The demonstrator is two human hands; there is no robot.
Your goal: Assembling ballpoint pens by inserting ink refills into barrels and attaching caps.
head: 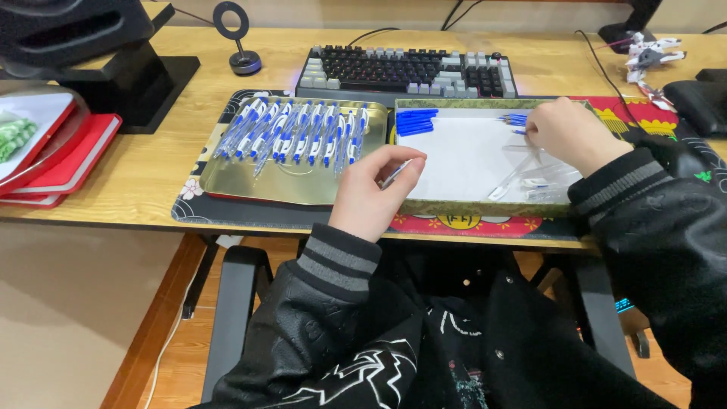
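Note:
My left hand (372, 191) grips a clear pen barrel (394, 175) at the near left corner of a shallow box lined with white paper (462, 155). My right hand (564, 130) reaches into the far right of that box, its fingertips pinching at a small bunch of blue refills (513, 119). Blue pen caps (416, 121) lie in the box's far left corner. Clear barrels (530, 178) lie in its near right part. To the left, a gold metal tray (303, 182) holds a row of several assembled blue-and-white pens (295, 132).
A black and grey keyboard (409, 72) lies behind the tray and box. Red notebooks (64, 163) are stacked at the left, beside a black monitor stand (132, 83). A small toy figure (651, 53) stands at the far right. The wooden desk edge (91, 212) runs along the front.

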